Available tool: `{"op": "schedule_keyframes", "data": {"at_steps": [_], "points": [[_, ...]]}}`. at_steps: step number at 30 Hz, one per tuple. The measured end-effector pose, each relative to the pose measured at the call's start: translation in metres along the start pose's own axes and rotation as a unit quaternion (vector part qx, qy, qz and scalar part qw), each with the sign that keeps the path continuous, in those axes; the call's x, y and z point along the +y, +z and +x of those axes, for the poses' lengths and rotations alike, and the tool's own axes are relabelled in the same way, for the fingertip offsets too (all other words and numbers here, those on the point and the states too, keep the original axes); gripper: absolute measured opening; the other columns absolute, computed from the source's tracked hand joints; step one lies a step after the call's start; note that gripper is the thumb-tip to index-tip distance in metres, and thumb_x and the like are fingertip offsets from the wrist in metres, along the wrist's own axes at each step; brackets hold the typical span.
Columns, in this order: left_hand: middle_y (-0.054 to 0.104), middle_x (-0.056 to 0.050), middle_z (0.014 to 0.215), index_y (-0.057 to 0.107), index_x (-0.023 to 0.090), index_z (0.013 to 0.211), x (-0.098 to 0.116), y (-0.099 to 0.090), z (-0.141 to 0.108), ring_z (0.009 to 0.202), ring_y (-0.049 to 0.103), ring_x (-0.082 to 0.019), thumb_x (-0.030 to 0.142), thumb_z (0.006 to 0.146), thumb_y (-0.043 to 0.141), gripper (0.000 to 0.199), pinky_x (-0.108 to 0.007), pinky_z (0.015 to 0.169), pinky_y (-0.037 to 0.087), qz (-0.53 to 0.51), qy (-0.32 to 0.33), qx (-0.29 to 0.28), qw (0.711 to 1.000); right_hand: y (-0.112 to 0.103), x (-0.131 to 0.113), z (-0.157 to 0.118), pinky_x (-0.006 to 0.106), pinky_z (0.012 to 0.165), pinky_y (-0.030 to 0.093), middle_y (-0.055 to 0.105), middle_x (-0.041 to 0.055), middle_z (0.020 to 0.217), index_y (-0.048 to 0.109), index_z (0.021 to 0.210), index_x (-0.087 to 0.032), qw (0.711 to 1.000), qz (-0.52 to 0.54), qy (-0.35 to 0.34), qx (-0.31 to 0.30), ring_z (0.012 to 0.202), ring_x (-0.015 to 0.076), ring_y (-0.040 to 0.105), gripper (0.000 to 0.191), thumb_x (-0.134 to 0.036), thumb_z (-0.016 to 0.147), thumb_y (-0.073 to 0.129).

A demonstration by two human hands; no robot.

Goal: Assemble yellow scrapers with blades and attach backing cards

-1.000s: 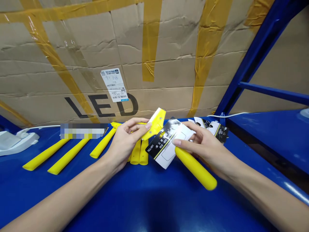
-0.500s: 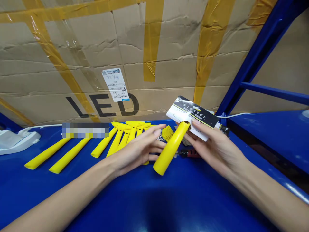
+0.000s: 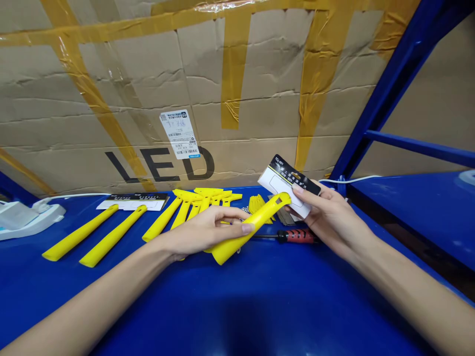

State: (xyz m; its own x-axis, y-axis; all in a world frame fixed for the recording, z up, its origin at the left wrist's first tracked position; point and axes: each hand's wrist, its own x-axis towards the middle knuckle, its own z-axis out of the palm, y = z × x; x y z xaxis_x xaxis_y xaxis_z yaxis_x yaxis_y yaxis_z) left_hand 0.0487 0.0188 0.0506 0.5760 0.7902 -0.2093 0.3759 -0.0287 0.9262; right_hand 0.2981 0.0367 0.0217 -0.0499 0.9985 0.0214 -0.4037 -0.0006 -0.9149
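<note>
My left hand (image 3: 217, 225) is closed around a yellow plastic scraper handle (image 3: 241, 235), thumb on top, its wide end toward me. Between the thumb and fingers of my right hand (image 3: 326, 212) is a black-and-white header card (image 3: 272, 180). The handle's narrow end, with a square hole, overlaps the card's white part; how the two are joined I cannot see. Behind my left hand lie several yellow scrapers (image 3: 163, 220) with T-shaped heads. A screwdriver (image 3: 299, 236) with a red and black grip lies just beyond the held handle.
Two yellow handles (image 3: 107, 244) lie at left with their ends on printed cards (image 3: 129, 201). Small yellow pieces (image 3: 258, 205) are heaped behind my hands. A white power strip (image 3: 37, 220) sits far left. A taped cardboard box (image 3: 260, 99) and a blue frame (image 3: 386, 89) bound the blue table (image 3: 178, 306).
My left hand has gone from apart and open to gripping the yellow handle. The handle's wide end has swung left, and more of the screwdriver shows.
</note>
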Motion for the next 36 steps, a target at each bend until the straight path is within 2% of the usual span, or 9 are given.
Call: {"op": "schedule_keyframes", "data": {"at_steps": [7, 12, 18, 22, 25, 28, 30, 33, 36], "points": [[0.067, -0.002, 0.082, 0.075, 0.022, 0.106, 0.0, -0.018, -0.018, 0.07, 0.057, -0.014, 0.051, 0.091, 0.063, 0.035, -0.023, 0.057, 0.041, 0.087, 0.003, 0.047, 0.995, -0.003, -0.009, 0.007, 0.022, 0.061, 0.059, 0.079, 0.0021, 0.086, 0.074, 0.103, -0.022, 0.99, -0.123, 0.029, -0.068, 0.069, 0.0139, 0.072, 0.039, -0.027, 0.068, 0.091], [0.071, -0.004, 0.087, 0.076, 0.024, 0.11, -0.016, -0.041, -0.033, 0.074, 0.06, -0.018, 0.05, 0.091, 0.063, 0.035, -0.026, 0.061, 0.046, 0.097, 0.041, 0.081, 0.991, 0.026, -0.006, 0.015, 0.023, 0.055, 0.055, 0.078, 0.0026, 0.079, 0.078, 0.099, -0.021, 0.986, -0.147, 0.035, -0.066, 0.066, 0.015, 0.071, 0.035, -0.034, 0.069, 0.089], [0.075, -0.005, 0.1, 0.077, 0.024, 0.111, -0.023, -0.078, -0.063, 0.086, 0.065, -0.022, 0.048, 0.095, 0.06, 0.034, -0.029, 0.073, 0.053, 0.137, 0.085, 0.122, 0.979, 0.086, -0.002, 0.032, 0.025, 0.056, 0.053, 0.076, 0.0026, 0.081, 0.077, 0.091, -0.021, 0.987, -0.133, 0.035, -0.084, 0.066, 0.0147, 0.067, 0.027, -0.033, 0.069, 0.088], [0.073, -0.005, 0.085, 0.075, 0.019, 0.108, -0.03, -0.12, -0.095, 0.072, 0.064, -0.018, 0.049, 0.095, 0.057, 0.038, -0.029, 0.069, 0.054, 0.124, 0.108, 0.207, 0.964, 0.128, 0.004, 0.048, 0.026, 0.054, 0.051, 0.073, 0.0032, 0.081, 0.074, 0.084, -0.021, 0.982, -0.147, 0.051, -0.106, 0.066, 0.0152, 0.065, 0.02, -0.034, 0.073, 0.084], [0.071, -0.004, 0.081, 0.072, 0.017, 0.107, -0.05, -0.157, -0.123, 0.072, 0.063, -0.017, 0.052, 0.092, 0.061, 0.039, -0.028, 0.07, 0.052, 0.148, 0.085, 0.334, 0.927, 0.164, 0.014, 0.061, 0.029, 0.054, 0.048, 0.071, 0.0037, 0.078, 0.071, 0.078, -0.021, 0.975, -0.182, 0.05, -0.12, 0.064, 0.016, 0.063, 0.017, -0.034, 0.074, 0.081], [0.07, -0.004, 0.079, 0.07, 0.017, 0.1, -0.077, -0.189, -0.148, 0.072, 0.061, -0.018, 0.056, 0.093, 0.055, 0.042, -0.028, 0.068, 0.048, 0.208, 0.049, 0.424, 0.88, 0.202, 0.03, 0.073, 0.029, 0.052, 0.046, 0.068, 0.0031, 0.072, 0.066, 0.074, -0.02, 0.965, -0.202, 0.073, -0.154, 0.059, 0.0152, 0.06, 0.017, -0.031, 0.074, 0.079], [0.071, -0.004, 0.078, 0.07, 0.018, 0.092, -0.092, -0.205, -0.16, 0.07, 0.061, -0.019, 0.053, 0.095, 0.051, 0.04, -0.029, 0.066, 0.044, 0.308, -0.002, 0.459, 0.833, 0.229, 0.044, 0.082, 0.029, 0.052, 0.044, 0.066, 0.0026, 0.068, 0.064, 0.073, -0.019, 0.953, -0.226, 0.078, -0.188, 0.057, 0.0148, 0.058, 0.017, -0.031, 0.076, 0.075], [0.069, -0.005, 0.074, 0.067, 0.019, 0.08, -0.107, -0.221, -0.173, 0.068, 0.058, -0.021, 0.049, 0.096, 0.047, 0.039, -0.032, 0.064, 0.037, 0.397, -0.069, 0.451, 0.797, 0.269, 0.066, 0.097, 0.027, 0.053, 0.04, 0.064, 0.0024, 0.069, 0.061, 0.074, -0.019, 0.908, -0.336, 0.022, -0.251, 0.059, 0.0145, 0.056, 0.018, -0.034, 0.083, 0.064], [0.068, -0.007, 0.071, 0.063, 0.02, 0.072, -0.121, -0.233, -0.179, 0.067, 0.058, -0.023, 0.051, 0.095, 0.045, 0.043, -0.033, 0.064, 0.035, 0.391, -0.099, 0.417, 0.815, 0.305, 0.091, 0.113, 0.027, 0.056, 0.04, 0.067, 0.0041, 0.075, 0.063, 0.076, -0.018, 0.876, -0.383, 0.012, -0.294, 0.064, 0.0153, 0.058, 0.015, -0.029, 0.086, 0.059]]}}
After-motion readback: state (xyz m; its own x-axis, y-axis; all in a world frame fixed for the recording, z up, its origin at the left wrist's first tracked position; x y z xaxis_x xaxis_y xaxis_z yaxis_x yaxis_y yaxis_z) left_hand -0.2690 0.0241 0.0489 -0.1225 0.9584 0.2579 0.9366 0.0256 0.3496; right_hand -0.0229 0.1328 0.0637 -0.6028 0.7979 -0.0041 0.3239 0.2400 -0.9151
